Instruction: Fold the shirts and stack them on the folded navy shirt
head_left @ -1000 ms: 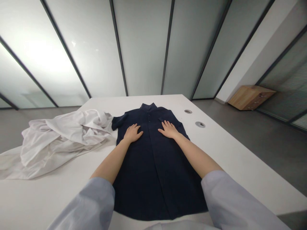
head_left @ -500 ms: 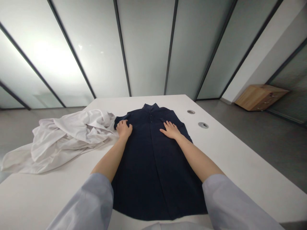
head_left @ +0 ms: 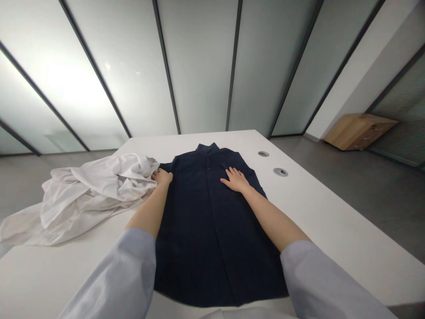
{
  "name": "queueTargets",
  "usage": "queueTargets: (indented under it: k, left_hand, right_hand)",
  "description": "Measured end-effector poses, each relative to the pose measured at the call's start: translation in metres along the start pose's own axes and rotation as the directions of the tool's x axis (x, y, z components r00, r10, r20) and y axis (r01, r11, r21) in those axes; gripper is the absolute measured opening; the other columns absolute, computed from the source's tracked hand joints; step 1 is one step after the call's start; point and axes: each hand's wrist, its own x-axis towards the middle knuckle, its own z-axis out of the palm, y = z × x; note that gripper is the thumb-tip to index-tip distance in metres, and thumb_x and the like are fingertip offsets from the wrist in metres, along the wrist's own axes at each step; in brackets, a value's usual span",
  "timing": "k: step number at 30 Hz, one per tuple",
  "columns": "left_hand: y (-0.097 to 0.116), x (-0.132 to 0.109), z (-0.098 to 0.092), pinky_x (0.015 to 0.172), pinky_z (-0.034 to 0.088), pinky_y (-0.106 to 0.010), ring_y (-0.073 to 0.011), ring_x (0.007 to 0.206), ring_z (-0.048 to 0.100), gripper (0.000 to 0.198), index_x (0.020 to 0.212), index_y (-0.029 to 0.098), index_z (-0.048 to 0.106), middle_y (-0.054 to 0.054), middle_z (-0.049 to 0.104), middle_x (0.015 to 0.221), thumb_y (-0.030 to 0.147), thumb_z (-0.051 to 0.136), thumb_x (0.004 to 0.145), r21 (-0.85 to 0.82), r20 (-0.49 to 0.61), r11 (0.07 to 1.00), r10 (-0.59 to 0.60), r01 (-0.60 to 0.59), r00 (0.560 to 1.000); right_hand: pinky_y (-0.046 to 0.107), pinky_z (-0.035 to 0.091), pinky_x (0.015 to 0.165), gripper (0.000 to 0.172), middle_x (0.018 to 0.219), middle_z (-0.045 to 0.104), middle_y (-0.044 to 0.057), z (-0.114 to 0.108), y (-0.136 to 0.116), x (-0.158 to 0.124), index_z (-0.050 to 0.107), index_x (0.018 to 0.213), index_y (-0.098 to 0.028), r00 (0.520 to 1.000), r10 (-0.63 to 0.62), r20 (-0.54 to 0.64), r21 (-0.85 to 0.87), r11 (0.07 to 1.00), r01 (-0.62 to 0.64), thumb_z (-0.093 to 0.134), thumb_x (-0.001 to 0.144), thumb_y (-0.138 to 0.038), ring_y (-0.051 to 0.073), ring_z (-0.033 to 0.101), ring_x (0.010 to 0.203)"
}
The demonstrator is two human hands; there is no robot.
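Observation:
A dark navy button-up shirt (head_left: 189, 221) lies spread flat, front side up, with its collar at the far end. My right hand (head_left: 236, 180) rests palm down on the chest, open, fingers spread near the pocket. At the other side my left hand (head_left: 162, 176) is over the shirt's short-sleeve edge, thumb apart from the bent fingers. Those fingertips reach the border of a crumpled white cloth (head_left: 96, 186) and are partly hidden; I cannot see any fabric pinched between them.
The white table (head_left: 332, 239) runs under everything, with two round cable grommets (head_left: 280, 172) right of the shirt. The white cloth hangs toward the table's left edge. Frosted glass panels (head_left: 199, 66) stand behind, and a wooden cabinet (head_left: 352, 131) is on the floor at right.
My left hand has slid left off the shirt's body to the sleeve edge beside the white cloth. My right hand stays in place on the chest. The view has shifted slightly.

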Motion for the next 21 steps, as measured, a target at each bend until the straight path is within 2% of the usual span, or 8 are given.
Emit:
queueTargets:
  k: [5,7,9,12,15,18,21]
  left_hand:
    - [0.006,0.011,-0.004,0.103,0.034,-0.055,-0.0418,0.128,0.042,0.065,0.128,0.008,0.046,-0.027,0.049,0.134,0.029,0.065,0.070,0.030,0.118,0.999,-0.021,0.018,0.993]
    - [0.004,0.016,-0.007,0.100,0.038,-0.052,-0.0400,0.123,0.048,0.066,0.129,0.012,0.045,-0.024,0.054,0.129,0.023,0.065,0.067,-0.023,0.141,1.000,0.009,-0.005,0.990]
    - [0.001,0.019,-0.008,0.095,0.043,-0.046,-0.0347,0.116,0.056,0.066,0.130,0.016,0.044,-0.018,0.060,0.122,0.018,0.063,0.067,-0.137,0.134,0.990,0.032,-0.014,0.991]
    - [-0.004,0.023,-0.008,0.089,0.047,-0.036,-0.0263,0.106,0.062,0.058,0.126,0.019,0.048,-0.012,0.065,0.113,0.014,0.057,0.069,-0.324,0.037,0.946,-0.006,0.018,0.999]
    - [-0.006,0.025,-0.011,0.089,0.048,-0.031,-0.0225,0.104,0.062,0.052,0.122,0.017,0.055,-0.011,0.066,0.112,0.011,0.050,0.071,-0.424,-0.079,0.906,-0.028,-0.008,0.996]
    - [-0.002,0.020,-0.017,0.096,0.045,-0.033,-0.0225,0.109,0.060,0.047,0.121,0.015,0.060,-0.011,0.065,0.117,0.012,0.045,0.076,-0.389,-0.164,0.915,0.044,-0.106,0.986]
    - [0.010,0.007,-0.022,0.106,0.038,-0.037,-0.0242,0.121,0.052,0.046,0.125,0.014,0.059,-0.011,0.059,0.129,0.018,0.042,0.083,-0.250,-0.258,0.933,0.194,-0.259,0.947]
  right_hand:
    - [0.045,0.014,0.114,0.085,0.157,0.019,0.014,0.000,0.000,0.000,0.025,0.150,-0.013,1.000,0.008,0.007,0.001,1.000,-0.008,0.020,0.088,-0.071,0.030,0.014,0.144]
    - [0.045,0.015,0.114,0.085,0.157,0.018,0.013,-0.001,-0.001,0.000,0.025,0.151,-0.014,1.000,0.016,0.009,0.004,1.000,-0.016,0.020,0.088,-0.071,0.030,0.014,0.144]
    - [0.045,0.015,0.114,0.084,0.157,0.019,0.013,-0.002,-0.001,-0.001,0.025,0.151,-0.015,1.000,0.019,0.010,0.006,1.000,-0.019,0.020,0.088,-0.071,0.030,0.014,0.144]
    - [0.045,0.015,0.114,0.083,0.157,0.020,0.013,-0.004,-0.003,-0.002,0.025,0.150,-0.014,1.000,0.015,0.013,0.003,1.000,-0.015,0.022,0.088,-0.069,0.030,0.015,0.144]
    - [0.045,0.016,0.114,0.083,0.157,0.019,0.013,-0.004,-0.003,-0.003,0.025,0.150,-0.013,1.000,0.016,0.012,0.005,1.000,-0.016,0.023,0.089,-0.068,0.031,0.015,0.144]
    - [0.046,0.016,0.114,0.082,0.157,0.020,0.013,-0.003,-0.002,-0.002,0.025,0.150,-0.015,1.000,0.019,0.009,0.009,1.000,-0.019,0.023,0.088,-0.069,0.031,0.015,0.144]
    - [0.046,0.015,0.114,0.082,0.157,0.020,0.012,-0.002,-0.001,-0.001,0.025,0.151,-0.016,1.000,0.014,0.006,0.011,1.000,-0.014,0.023,0.088,-0.069,0.031,0.015,0.144]
